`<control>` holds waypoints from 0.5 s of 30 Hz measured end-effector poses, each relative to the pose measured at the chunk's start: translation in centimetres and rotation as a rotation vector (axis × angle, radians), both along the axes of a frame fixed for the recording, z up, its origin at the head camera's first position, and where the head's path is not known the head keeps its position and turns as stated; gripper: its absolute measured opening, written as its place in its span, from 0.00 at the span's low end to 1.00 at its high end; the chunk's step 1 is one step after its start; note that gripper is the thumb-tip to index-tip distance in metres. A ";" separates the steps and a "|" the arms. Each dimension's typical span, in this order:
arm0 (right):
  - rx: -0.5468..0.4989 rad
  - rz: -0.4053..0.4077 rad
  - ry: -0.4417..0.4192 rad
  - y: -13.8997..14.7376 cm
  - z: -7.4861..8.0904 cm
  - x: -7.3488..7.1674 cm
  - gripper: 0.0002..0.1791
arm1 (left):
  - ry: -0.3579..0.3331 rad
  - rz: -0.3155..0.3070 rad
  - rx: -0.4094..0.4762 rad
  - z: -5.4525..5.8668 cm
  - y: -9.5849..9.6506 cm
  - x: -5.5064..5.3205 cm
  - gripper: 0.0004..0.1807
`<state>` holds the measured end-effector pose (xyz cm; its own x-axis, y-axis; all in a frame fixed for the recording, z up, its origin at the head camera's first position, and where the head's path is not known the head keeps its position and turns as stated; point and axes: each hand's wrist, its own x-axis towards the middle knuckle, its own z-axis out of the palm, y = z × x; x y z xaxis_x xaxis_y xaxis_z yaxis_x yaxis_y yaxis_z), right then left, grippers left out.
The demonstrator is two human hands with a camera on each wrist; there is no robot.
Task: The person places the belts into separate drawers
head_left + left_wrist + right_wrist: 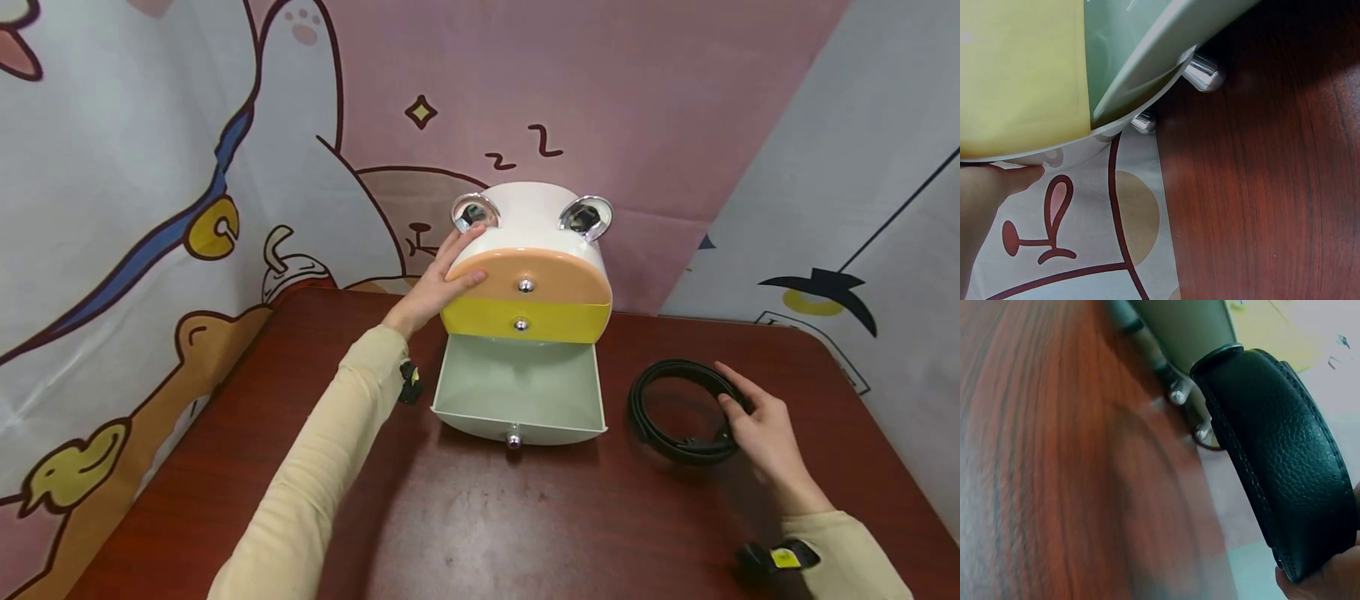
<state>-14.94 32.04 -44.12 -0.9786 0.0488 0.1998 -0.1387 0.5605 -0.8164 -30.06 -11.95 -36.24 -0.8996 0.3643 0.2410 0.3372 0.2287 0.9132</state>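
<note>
A coiled black leather belt with stitched edges is pinched at its right side by my right hand. In the right wrist view the belt appears raised above the table. To its left stands a small frog-shaped drawer cabinet with a white top and shiny round eyes. Its bottom pale green drawer is pulled out, and nothing shows inside. The orange drawer and yellow drawer are closed. My left hand rests on the cabinet's upper left side, with fingers extended.
The cabinet stands on a dark red wooden table, its back near a cartoon-printed cloth. Small silver knobs stick out from the drawers. A black wrist camera sits on my right sleeve.
</note>
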 end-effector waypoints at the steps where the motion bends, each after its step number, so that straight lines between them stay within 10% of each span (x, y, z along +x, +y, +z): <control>1: -0.001 0.003 0.001 -0.2 0.2 0.0 0.27 | -0.001 0.000 0.001 0.0 0.0 0.0 0.36; 15: -0.036 0.016 0.019 -1.9 3.0 0.2 0.27 | 0.003 0.003 0.005 -0.1 0.0 0.0 0.35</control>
